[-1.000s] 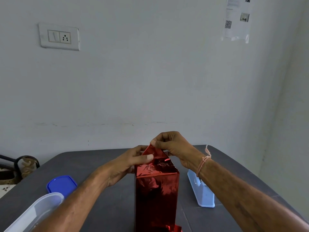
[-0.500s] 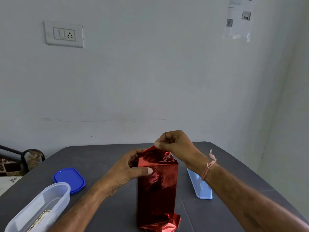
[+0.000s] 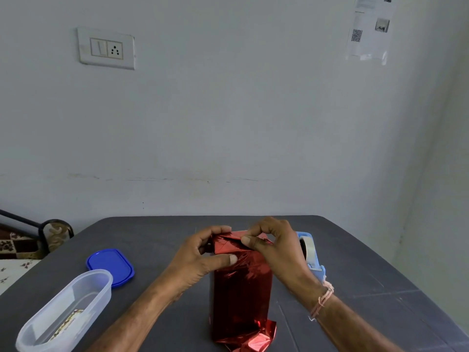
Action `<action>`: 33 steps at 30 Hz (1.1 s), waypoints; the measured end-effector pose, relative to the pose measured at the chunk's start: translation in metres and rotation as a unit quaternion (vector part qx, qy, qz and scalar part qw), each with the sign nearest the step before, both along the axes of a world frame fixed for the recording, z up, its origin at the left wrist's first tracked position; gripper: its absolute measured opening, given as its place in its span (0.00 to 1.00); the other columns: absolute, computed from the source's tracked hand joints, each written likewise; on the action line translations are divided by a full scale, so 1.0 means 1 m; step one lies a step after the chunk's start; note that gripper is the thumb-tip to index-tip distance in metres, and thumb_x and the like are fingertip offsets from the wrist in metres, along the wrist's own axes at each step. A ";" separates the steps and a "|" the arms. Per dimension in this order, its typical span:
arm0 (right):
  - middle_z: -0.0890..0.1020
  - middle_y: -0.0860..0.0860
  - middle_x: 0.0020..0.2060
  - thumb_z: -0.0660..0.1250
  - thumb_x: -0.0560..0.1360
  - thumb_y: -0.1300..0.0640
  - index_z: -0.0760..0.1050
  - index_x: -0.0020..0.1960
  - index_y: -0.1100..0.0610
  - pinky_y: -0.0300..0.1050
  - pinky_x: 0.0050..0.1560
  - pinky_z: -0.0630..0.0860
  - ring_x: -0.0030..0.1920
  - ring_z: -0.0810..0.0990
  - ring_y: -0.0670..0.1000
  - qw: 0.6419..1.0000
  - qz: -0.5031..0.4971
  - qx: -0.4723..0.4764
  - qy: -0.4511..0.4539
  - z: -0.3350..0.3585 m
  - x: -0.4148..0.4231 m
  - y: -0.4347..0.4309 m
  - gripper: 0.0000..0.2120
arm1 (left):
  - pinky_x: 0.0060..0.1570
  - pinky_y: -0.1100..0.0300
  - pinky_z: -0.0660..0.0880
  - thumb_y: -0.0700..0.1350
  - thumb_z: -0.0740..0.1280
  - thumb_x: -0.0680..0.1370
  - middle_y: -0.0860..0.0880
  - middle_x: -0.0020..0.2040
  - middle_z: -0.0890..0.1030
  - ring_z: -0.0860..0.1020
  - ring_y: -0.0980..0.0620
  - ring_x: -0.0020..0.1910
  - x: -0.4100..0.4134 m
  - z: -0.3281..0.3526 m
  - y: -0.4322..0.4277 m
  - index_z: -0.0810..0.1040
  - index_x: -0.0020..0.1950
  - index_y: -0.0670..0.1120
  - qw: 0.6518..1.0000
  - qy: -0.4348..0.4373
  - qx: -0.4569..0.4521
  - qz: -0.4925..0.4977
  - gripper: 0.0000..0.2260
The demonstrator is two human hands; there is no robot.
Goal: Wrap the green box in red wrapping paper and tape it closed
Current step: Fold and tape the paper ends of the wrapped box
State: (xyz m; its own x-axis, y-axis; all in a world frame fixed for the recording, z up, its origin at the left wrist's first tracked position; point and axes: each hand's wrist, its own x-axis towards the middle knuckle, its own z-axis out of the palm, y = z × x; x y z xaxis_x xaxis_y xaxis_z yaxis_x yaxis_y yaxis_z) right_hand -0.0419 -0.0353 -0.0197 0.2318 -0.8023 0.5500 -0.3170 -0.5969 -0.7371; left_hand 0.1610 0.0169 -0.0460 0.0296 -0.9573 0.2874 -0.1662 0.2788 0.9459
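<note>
hidden stuff: no green showing anywhere, the green box is fully under the red wrapping paper [image 3: 241, 288]. The parcel stands upright on the dark table [image 3: 152, 237], about mid-table and toward the near side.
left hand [image 3: 200, 260]: thumb flat on the front face near the top, fingers curled over the top left corner, so it grips the parcel. The fingertips are hidden behind the paper.
right hand [image 3: 274, 250]: thumb and forefinger pinch the folded flap down on the top edge.
tape dispenser [image 3: 311, 252]: light blue, just beside the parcel on the right, with its near end hidden by the right wrist.
cut off: the clear tub [image 3: 66, 311] runs out of the bottom left corner, and both forearms leave at the bottom.
bottom of parcel: loose crumpled paper sticks out at the lower right, not folded in.
open room: bare tabletop between the parcel and the blue lid [image 3: 110, 266], and more behind the hands up to the far edge.
writing: the wall sheet [image 3: 369, 26] has a QR code, but its text is too small to read. The label inside the tub is unreadable too.
</note>
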 end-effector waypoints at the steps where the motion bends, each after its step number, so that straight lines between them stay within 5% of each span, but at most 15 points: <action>1: 0.83 0.39 0.44 0.80 0.69 0.52 0.83 0.38 0.43 0.36 0.52 0.70 0.55 0.76 0.44 1.000 -0.010 -0.008 0.004 -0.003 -0.001 0.001 0.07 | 0.56 0.60 0.80 0.43 0.82 0.68 0.51 0.60 0.85 0.83 0.52 0.60 -0.001 0.000 0.000 0.81 0.64 0.55 1.000 -0.001 -0.001 0.000 0.26; 11: 0.78 0.40 0.46 0.80 0.70 0.50 0.83 0.38 0.44 0.33 0.45 0.71 0.49 0.79 0.42 0.999 -0.014 -0.026 0.023 -0.004 -0.005 0.006 0.07 | 0.54 0.64 0.80 0.45 0.83 0.67 0.52 0.59 0.85 0.82 0.55 0.59 -0.005 -0.002 0.003 0.81 0.64 0.57 1.000 -0.010 -0.005 0.005 0.27; 18: 0.77 0.37 0.51 0.76 0.73 0.47 0.84 0.40 0.45 0.33 0.48 0.71 0.56 0.76 0.41 0.997 -0.010 -0.052 0.060 -0.007 -0.008 0.009 0.04 | 0.53 0.65 0.80 0.46 0.82 0.66 0.52 0.59 0.85 0.82 0.55 0.59 -0.005 -0.002 0.002 0.82 0.64 0.56 1.000 -0.006 -0.010 0.008 0.27; 24: 0.73 0.34 0.55 0.74 0.73 0.43 0.85 0.46 0.42 0.31 0.42 0.69 0.56 0.70 0.39 0.974 -0.063 -0.161 0.149 -0.016 -0.012 0.014 0.05 | 0.57 0.61 0.80 0.49 0.83 0.65 0.52 0.58 0.86 0.83 0.55 0.59 -0.006 -0.003 0.003 0.81 0.65 0.57 1.000 -0.012 -0.022 0.016 0.28; 29: 0.73 0.39 0.53 0.76 0.74 0.52 0.85 0.46 0.45 0.38 0.36 0.77 0.50 0.76 0.41 0.971 -0.085 -0.189 0.123 -0.020 -0.004 0.010 0.02 | 0.53 0.67 0.78 0.60 0.82 0.63 0.57 0.57 0.84 0.81 0.59 0.57 -0.013 -0.005 0.012 0.79 0.65 0.61 0.990 -0.090 -0.048 0.101 0.31; 33: 0.72 0.40 0.46 0.76 0.74 0.59 0.86 0.48 0.51 0.30 0.41 0.75 0.46 0.77 0.41 0.982 -0.029 -0.171 0.077 -0.022 -0.004 0.000 0.05 | 0.46 0.71 0.75 0.78 0.64 0.68 0.69 0.54 0.81 0.80 0.68 0.52 -0.014 0.004 0.027 0.78 0.62 0.64 0.972 -0.187 -0.073 0.126 0.29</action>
State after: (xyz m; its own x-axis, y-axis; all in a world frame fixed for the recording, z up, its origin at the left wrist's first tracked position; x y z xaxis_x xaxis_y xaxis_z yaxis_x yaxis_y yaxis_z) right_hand -0.0461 -0.0349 -0.0416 0.2927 -0.5909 0.7517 -0.4487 -0.7791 -0.4378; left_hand 0.1474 0.0441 -0.0425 0.1254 -0.8818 0.4546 -0.5707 0.3107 0.7601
